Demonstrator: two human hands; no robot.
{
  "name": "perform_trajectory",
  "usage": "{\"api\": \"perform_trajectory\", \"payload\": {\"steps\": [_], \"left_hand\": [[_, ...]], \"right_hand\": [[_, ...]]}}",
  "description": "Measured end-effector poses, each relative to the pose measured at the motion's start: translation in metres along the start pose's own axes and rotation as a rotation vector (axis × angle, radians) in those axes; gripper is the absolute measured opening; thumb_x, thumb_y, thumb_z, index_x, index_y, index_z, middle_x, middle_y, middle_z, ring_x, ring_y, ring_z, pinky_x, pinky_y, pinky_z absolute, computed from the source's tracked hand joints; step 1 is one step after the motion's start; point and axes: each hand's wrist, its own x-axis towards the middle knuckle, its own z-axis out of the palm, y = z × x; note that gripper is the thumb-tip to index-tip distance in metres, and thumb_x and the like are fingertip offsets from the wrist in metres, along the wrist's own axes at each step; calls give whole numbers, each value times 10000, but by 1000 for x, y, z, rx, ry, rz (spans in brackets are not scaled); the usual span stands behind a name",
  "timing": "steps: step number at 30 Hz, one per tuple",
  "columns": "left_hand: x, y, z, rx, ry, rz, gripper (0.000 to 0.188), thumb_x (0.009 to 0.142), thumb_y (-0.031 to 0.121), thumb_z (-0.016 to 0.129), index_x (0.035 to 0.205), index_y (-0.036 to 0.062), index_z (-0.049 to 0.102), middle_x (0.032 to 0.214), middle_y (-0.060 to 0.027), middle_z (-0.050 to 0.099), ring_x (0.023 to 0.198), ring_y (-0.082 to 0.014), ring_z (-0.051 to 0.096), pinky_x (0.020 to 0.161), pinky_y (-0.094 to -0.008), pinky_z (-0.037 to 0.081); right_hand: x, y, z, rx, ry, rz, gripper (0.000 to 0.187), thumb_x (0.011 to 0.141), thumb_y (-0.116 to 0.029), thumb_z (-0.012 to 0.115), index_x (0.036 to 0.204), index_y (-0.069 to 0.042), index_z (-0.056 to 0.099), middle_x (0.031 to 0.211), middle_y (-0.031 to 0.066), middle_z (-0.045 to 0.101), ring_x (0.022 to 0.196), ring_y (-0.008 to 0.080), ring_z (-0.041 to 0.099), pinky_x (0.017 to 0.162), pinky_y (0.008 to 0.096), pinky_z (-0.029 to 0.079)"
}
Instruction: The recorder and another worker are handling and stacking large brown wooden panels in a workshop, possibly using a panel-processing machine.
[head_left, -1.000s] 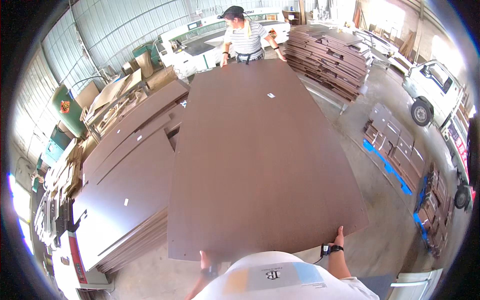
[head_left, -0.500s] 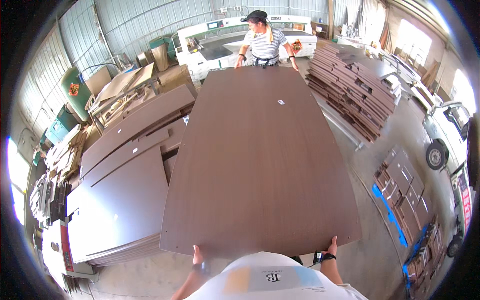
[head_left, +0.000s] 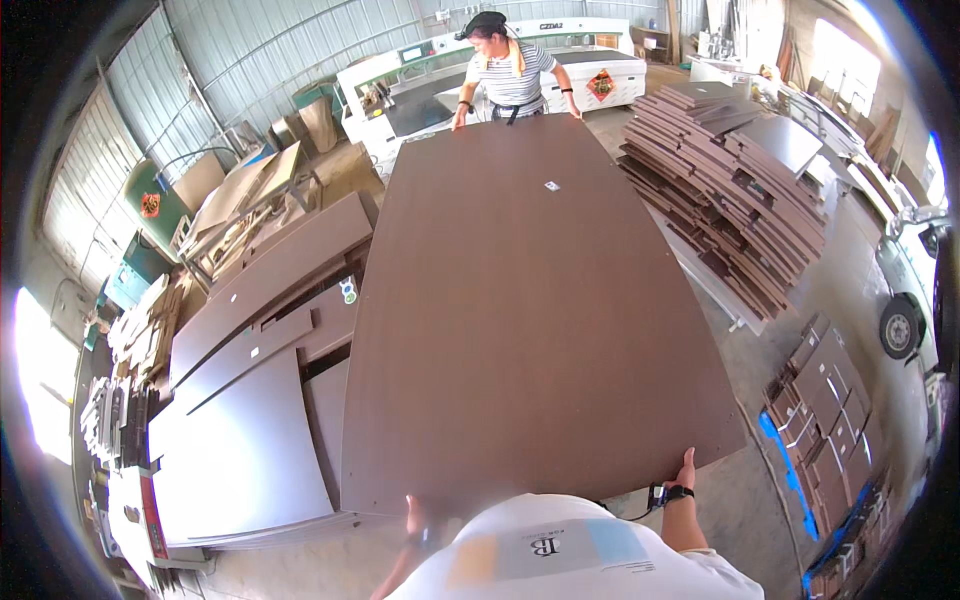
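A large dark-brown wood panel (head_left: 540,330) stretches away from my body, a small white label near its far end. My left hand (head_left: 416,515) grips the near edge toward its left corner, thumb up and fingers hidden beneath. Near the right corner my right hand (head_left: 685,472) has hold of the same edge, its thumb over the top and its fingers mostly out of sight below. At the far edge another person (head_left: 512,80) in a striped shirt and dark cap has both hands on the panel, head turned to the left.
Stacked brown panels (head_left: 240,440) lie close on the left. A tall uneven pile of brown boards (head_left: 730,190) stands at the right. Behind the other person is a long white machine (head_left: 610,75). Wrapped board bundles (head_left: 825,410) and a vehicle (head_left: 905,300) are farther right.
The panel's near end and both my hands have shifted rightward in view, exposing more of the left stack. The other person appears slightly farther left. Both ends stay held.
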Motion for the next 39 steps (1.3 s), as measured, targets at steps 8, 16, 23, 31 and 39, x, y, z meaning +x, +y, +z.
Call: {"api": "perform_trajectory", "payload": {"steps": [8, 16, 23, 31, 39], "left_hand": [[66, 75, 204, -286, 257, -220, 645, 818, 626, 459, 1225, 127, 484, 1218, -57, 537, 1075, -290, 501, 957, -454, 380], [223, 95, 187, -156, 316, -343, 590, 833, 594, 483, 1192, 126, 494, 1164, -76, 557, 1021, -275, 534, 883, -450, 432], [318, 70, 171, -231, 335, -259, 594, 839, 592, 471, 1173, 102, 507, 1135, -69, 580, 995, -275, 557, 878, -422, 445], [380, 145, 279, -114, 444, -392, 676, 861, 589, 438, 1268, 49, 451, 1143, -60, 558, 989, -201, 554, 826, -341, 458], [464, 167, 348, 317, 550, -234, 710, 845, 647, 388, 1217, 51, 494, 1028, -75, 606, 888, -198, 591, 722, -321, 482]], "right_hand": [[89, -52, 69, -73, 75, -79, 827, 812, -607, 497, 1387, -53, 281, 1439, 97, 287, 1279, 335, 321, 1030, 487, 266], [151, -68, 168, -94, 120, -118, 795, 809, -611, 501, 1373, -82, 315, 1398, 80, 354, 1251, 305, 364, 1019, 478, 282], [208, -80, 251, -148, 95, -157, 765, 804, -602, 513, 1356, -97, 355, 1382, 88, 380, 1244, 324, 367, 1012, 511, 286], [282, -85, 313, -116, 136, -218, 698, 820, -574, 509, 1312, -86, 428, 1345, 89, 433, 1186, 332, 433, 985, 491, 338], [380, -125, 396, -206, 267, -76, 853, 770, -654, 498, 1392, -109, 294, 1426, 89, 317, 1275, 332, 326, 1018, 547, 230]]}}
